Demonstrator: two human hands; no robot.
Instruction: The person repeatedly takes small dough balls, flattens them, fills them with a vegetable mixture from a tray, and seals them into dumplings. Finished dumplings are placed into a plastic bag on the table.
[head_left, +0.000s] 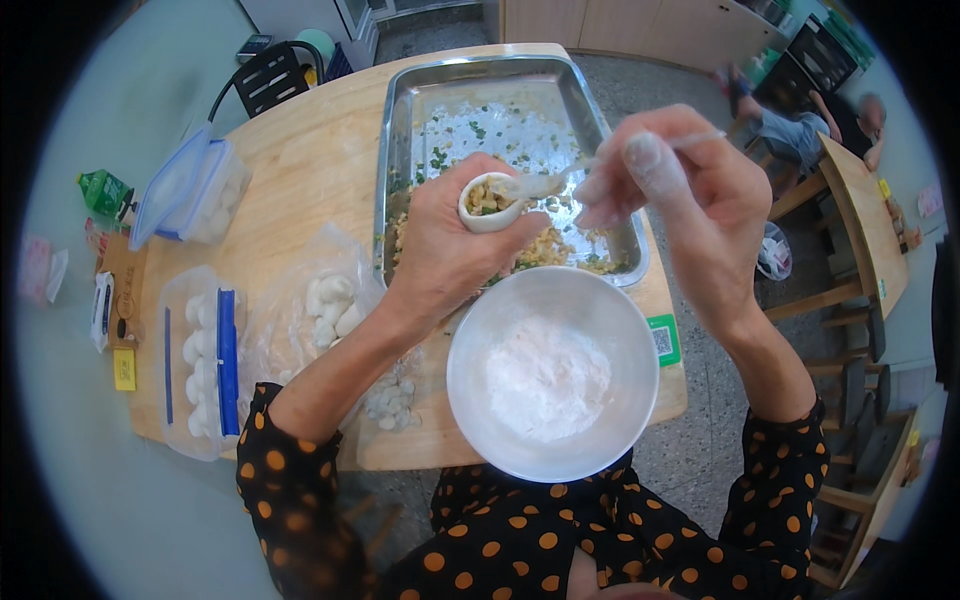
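My left hand (457, 240) is closed around a white dough cup (491, 220) that holds a chopped, pale filling with green bits. In my right hand (682, 187) is a translucent plastic spoon (540, 182), its bowl at the cup's opening with some filling on it. White powder coats my right fingertips. Both hands are above the near part of a steel tray (637, 247) strewn with the same filling (544, 246). Closer to me stands a white bowl (469, 367) with white flour (551, 379) inside.
At left, a plastic bag holds white dough pieces (330, 304). Two blue-trimmed plastic containers (229, 337) (214, 202) hold round white pieces. A green card with a printed code (663, 340) lies at the right edge. A person (840, 124) sits by another table at far right.
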